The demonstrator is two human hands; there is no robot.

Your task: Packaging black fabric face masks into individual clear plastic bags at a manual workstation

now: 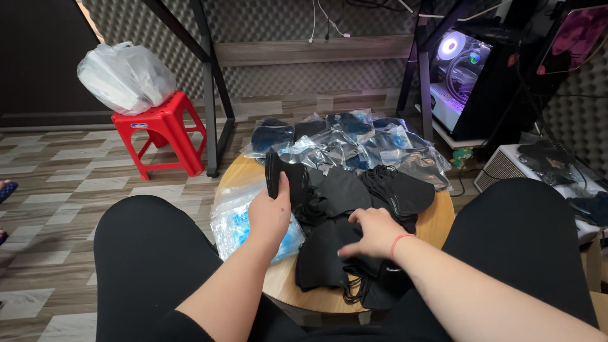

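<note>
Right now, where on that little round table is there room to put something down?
Only thin strips of the round wooden table are bare: its right rim beside the loose black face masks, and the near rim below them. The clear plastic packets crowd the back; the left hand covers the left.

I see clear plastic packets holding dark masks heaped at the round table's far edge; a stack of clear, blue-printed empty sleeves lies at its left; a white plastic bag sits on the red stool.

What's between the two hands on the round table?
In the head view, loose black face masks lie between the left hand and right hand.
</note>
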